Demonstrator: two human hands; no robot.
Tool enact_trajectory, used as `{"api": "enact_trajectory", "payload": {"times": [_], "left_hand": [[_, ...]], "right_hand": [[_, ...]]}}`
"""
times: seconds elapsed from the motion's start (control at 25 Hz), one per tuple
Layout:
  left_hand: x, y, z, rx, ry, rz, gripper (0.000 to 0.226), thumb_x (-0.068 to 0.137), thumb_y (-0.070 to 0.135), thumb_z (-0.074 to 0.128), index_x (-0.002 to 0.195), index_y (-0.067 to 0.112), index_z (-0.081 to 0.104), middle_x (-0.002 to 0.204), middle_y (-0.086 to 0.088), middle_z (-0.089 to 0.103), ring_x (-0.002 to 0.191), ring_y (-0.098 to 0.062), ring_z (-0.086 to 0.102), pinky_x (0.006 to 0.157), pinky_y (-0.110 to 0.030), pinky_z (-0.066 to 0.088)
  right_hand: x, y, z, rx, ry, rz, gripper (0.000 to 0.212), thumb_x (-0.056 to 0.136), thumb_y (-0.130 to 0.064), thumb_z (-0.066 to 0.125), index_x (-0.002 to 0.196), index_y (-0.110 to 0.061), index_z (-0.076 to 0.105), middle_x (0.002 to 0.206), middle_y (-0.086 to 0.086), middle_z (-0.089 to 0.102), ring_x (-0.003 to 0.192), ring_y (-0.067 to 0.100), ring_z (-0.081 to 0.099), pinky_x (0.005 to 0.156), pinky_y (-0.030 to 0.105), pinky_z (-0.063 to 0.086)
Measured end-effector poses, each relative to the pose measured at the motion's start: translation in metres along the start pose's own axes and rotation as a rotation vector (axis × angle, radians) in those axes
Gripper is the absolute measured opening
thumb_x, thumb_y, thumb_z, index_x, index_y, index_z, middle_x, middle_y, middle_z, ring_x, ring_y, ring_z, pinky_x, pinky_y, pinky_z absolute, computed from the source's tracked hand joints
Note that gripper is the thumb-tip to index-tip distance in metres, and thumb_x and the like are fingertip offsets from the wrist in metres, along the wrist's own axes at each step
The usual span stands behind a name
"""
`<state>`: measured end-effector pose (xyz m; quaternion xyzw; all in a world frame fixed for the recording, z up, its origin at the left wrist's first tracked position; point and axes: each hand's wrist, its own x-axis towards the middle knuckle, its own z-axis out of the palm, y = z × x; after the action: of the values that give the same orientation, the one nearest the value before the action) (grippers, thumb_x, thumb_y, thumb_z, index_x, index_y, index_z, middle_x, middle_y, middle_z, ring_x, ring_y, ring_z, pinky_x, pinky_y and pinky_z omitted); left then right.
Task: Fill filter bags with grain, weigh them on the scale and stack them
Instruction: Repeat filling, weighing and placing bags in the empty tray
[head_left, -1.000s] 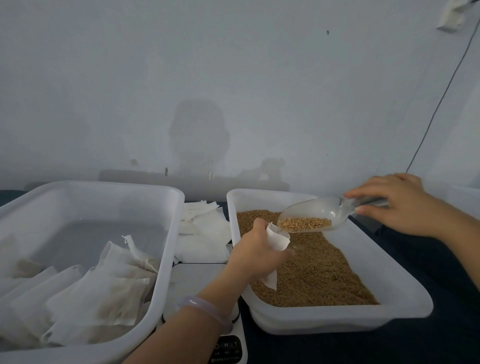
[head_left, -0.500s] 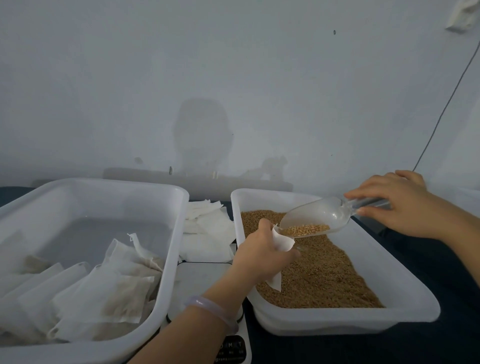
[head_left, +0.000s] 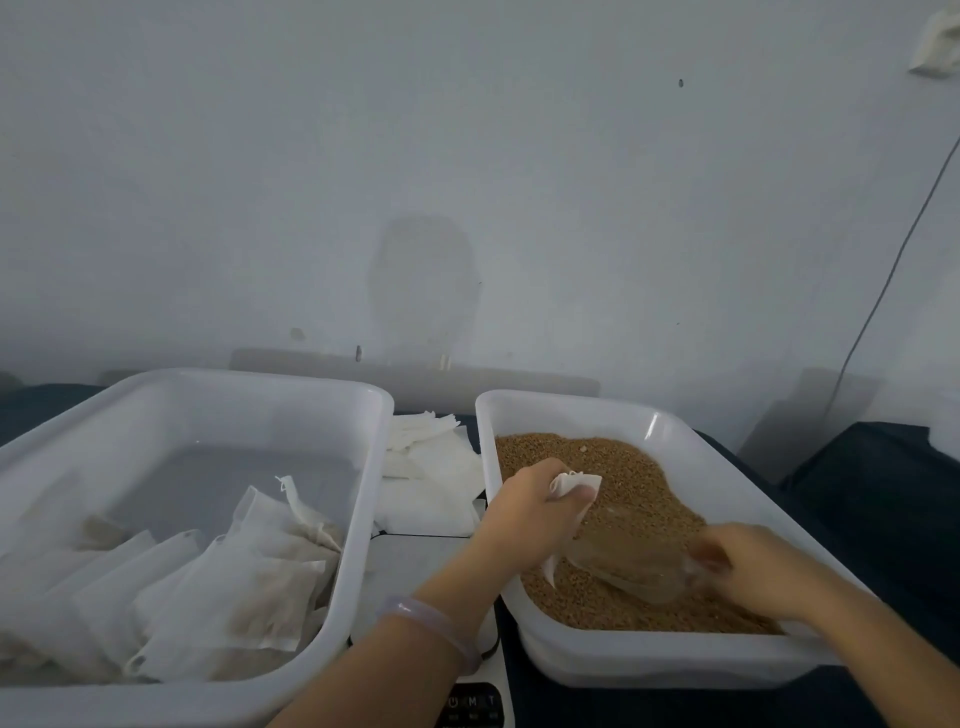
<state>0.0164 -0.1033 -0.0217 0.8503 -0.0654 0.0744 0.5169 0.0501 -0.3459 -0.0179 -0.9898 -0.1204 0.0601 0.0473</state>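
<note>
Scoop (head_left: 631, 569) back down in the grain (head_left: 639, 475), right hand (head_left: 753, 566) fingers gripping it; left hand (head_left: 522, 506) fingers pinch the filter bag (head_left: 574, 483). Bag probably needs more.

Our right hand (head_left: 753, 569) and the clear scoop (head_left: 631, 569) it grips are blurred, so we cannot tell how full it is. Our left hand (head_left: 524, 512) hides most of the filter bag (head_left: 575, 480) it pinches. The scale (head_left: 415, 564) shows only in part, its buttons cut by the bottom edge and too small to read.
</note>
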Motion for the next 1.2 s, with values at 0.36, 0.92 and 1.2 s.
{"api": "enact_trajectory", "payload": {"times": [0.36,0.92,1.2], "left_hand": [[-0.016,0.037,-0.073,-0.518,-0.182,0.018,0.022,0.098,0.014,0.046,0.105,0.013,0.066,0.112,-0.006,0.067,0.1,-0.019,0.063,0.094,-0.034,0.048],[-0.043,-0.025,-0.129,-0.144,-0.106,-0.062,0.014,0.077,0.005,0.075,0.072,0.017,0.07,0.062,0.007,0.069,0.056,-0.006,0.064,0.054,-0.016,0.051],[-0.042,-0.026,-0.118,-0.217,0.031,0.019,0.023,0.075,0.006,0.076,0.092,0.019,0.066,0.073,0.001,0.073,0.065,-0.011,0.069,0.056,-0.019,0.052]], "right_hand": [[-0.011,-0.116,-0.03,1.282,-0.095,-0.496,0.037,0.074,-0.038,0.067,0.108,-0.025,0.071,0.109,0.002,0.071,0.104,0.021,0.065,0.083,0.03,0.054],[0.023,-0.187,-0.001,1.354,0.045,-0.459,0.047,0.062,-0.032,0.075,0.092,0.004,0.066,0.088,0.018,0.069,0.078,0.025,0.065,0.07,0.036,0.056],[0.016,-0.195,0.006,1.303,-0.335,-0.547,0.057,0.066,-0.033,0.074,0.116,-0.008,0.063,0.111,0.012,0.069,0.104,0.025,0.066,0.088,0.033,0.054]]}}
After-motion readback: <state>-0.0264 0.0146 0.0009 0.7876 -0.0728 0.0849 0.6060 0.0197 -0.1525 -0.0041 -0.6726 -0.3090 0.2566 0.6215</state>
